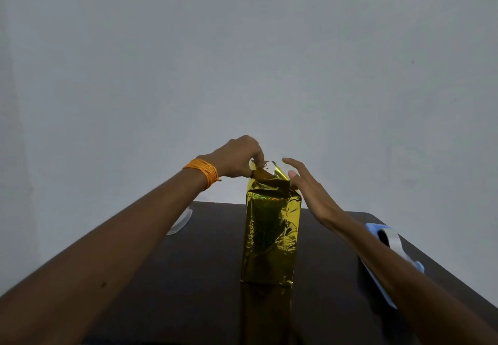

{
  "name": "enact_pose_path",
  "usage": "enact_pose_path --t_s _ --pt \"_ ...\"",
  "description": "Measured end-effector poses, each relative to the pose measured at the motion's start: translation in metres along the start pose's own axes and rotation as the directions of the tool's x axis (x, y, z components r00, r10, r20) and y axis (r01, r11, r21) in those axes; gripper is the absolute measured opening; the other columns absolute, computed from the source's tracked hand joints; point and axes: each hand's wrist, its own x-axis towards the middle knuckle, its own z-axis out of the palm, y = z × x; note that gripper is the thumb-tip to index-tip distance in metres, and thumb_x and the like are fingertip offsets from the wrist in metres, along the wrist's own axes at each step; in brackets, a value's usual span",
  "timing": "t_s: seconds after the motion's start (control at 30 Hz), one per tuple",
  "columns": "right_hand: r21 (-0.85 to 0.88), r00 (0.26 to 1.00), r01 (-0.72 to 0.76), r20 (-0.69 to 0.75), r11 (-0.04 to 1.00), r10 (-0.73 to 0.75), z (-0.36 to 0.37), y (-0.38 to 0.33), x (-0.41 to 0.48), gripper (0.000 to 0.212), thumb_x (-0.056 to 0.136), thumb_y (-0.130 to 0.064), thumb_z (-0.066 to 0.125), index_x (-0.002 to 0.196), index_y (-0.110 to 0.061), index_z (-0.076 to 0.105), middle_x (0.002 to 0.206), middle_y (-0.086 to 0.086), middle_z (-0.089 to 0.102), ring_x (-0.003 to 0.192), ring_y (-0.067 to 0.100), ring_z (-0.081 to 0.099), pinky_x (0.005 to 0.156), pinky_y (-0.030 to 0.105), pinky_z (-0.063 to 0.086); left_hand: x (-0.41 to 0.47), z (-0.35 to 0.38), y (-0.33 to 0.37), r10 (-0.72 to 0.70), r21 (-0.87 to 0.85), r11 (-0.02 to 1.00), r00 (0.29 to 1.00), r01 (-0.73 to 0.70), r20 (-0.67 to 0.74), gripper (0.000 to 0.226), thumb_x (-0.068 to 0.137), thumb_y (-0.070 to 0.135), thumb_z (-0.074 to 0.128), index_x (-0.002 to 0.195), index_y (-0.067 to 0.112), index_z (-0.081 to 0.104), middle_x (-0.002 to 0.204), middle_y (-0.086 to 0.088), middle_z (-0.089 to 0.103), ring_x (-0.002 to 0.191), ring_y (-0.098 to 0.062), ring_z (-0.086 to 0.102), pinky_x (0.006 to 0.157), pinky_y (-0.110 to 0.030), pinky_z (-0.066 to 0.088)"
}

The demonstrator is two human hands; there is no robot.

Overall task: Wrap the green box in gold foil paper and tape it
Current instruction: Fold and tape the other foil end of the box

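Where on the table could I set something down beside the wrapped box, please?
Bare table shows left of the gold-wrapped box, up to the pale object at the left edge. The right side is crowded: the blue tape dispenser lies under the right forearm.

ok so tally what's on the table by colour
gold: 1, the foil-wrapped box
blue: 1, the tape dispenser
whitish or clear: 1, a half-hidden object at the far left edge, too covered to identify
total: 3
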Motion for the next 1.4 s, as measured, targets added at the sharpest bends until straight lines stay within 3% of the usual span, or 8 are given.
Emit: enact_pose_path --t_s 0.17,0.43,0.53,0.77,0.97,1.07,1.2,1.4 --pt "0.050 1.000 0.007 0.011 0.999 -0.007 0.002 0.000 -0.002 0.043 0.107 -0.044 0.026 0.149 -0.045 0.031 0.137 -0.022 0.039 0.123 0.004 0.040 0.098 0.028 0.025 0.015 -0.025 0.000 -0.003 -0.091 0.996 0.990 -0.011 -0.144 0.021 0.082 0.010 0.074 0.068 0.024 0.067 0.106 -0.001 0.071 0.113 -0.019 0.058 0.101 -0.045 0.044" --pt "0.079 1.000 0.020 0.007 0.997 -0.020 0.002 0.003 -0.002 0.043 0.106 -0.046 0.026 0.149 -0.046 0.030 0.143 -0.023 0.035 0.128 0.004 0.034 0.103 0.031 0.024 -0.022 0.009 -0.008 -0.373 -0.630 0.776 0.823 0.024 -0.429 0.023 0.088 -0.001 0.058 0.101 0.015 0.068 0.107 0.004 0.068 0.102 -0.008 0.061 0.083 -0.012 0.048" --pt "0.083 1.000 0.013 0.009 0.996 -0.014 0.003 0.003 -0.001 0.044 0.105 -0.049 0.028 0.149 -0.047 0.031 0.152 -0.011 0.037 0.132 0.010 0.037 0.107 0.036 0.026 -0.051 0.058 -0.008 -0.639 -0.857 0.502 0.716 0.114 -0.280 0.013 0.092 0.009 0.061 0.103 0.015 0.064 0.105 0.001 0.066 0.102 -0.016 0.063 0.085 -0.033 0.057" --pt "0.094 0.996 -0.083 0.028 0.992 0.080 -0.007 -0.010 0.012 0.051 0.094 -0.058 0.039 0.143 -0.043 0.039 0.104 0.003 0.066 0.121 0.017 0.055 0.111 0.046 0.031 -0.060 0.096 0.016 -0.578 -0.963 0.239 0.815 0.120 -0.042 0.016 0.099 0.025 0.056 0.107 0.019 0.068 0.116 -0.003 0.066 0.113 -0.017 0.061 0.095 -0.044 0.055" --pt "0.083 0.991 -0.109 -0.070 0.991 0.115 -0.003 -0.032 0.019 0.049 0.095 -0.043 0.059 0.139 -0.030 0.043 0.088 -0.001 0.075 0.106 0.015 0.065 0.105 0.045 0.042 -0.046 0.094 0.016 -0.583 -0.954 0.254 0.813 0.158 -0.020 0.015 0.094 0.031 0.062 0.098 0.023 0.074 0.109 -0.002 0.069 0.111 -0.017 0.060 0.095 -0.045 0.053" --pt "-0.049 0.991 -0.129 -0.051 0.990 0.127 0.002 -0.049 0.026 0.068 0.083 -0.047 0.073 0.140 -0.030 0.041 0.110 0.003 0.068 0.104 0.017 0.063 0.077 0.027 0.045 -0.043 0.092 0.017 -0.570 -0.945 0.270 0.822 0.184 -0.002 0.018 0.096 0.031 0.060 0.102 0.021 0.074 0.108 0.000 0.069 0.110 -0.016 0.060 0.086 -0.035 0.052" --pt "-0.209 0.984 -0.173 -0.078 0.962 0.160 0.011 -0.063 0.037 0.077 0.076 -0.030 0.083 0.140 -0.019 0.041 0.123 0.005 0.052 0.104 0.021 0.054 0.072 0.028 0.043 -0.042 0.087 0.019 -0.573 -0.928 0.306 0.820 0.212 -0.002 0.024 0.098 0.030 0.055 0.104 0.016 0.074 0.109 0.000 0.069 0.108 -0.015 0.059 0.079 -0.028 0.050" --pt "0.034 0.956 -0.184 -0.228 0.982 0.187 0.010 -0.071 0.043 0.072 0.076 -0.014 0.082 0.137 -0.019 0.043 0.109 0.004 0.056 0.085 0.014 0.062 0.058 0.023 0.046 -0.046 0.072 0.019 -0.562 -0.917 0.284 0.824 0.279 0.076 0.023 0.099 0.032 0.054 0.095 0.019 0.072 0.111 0.000 0.064 0.112 -0.024 0.057 0.092 -0.043 0.051"
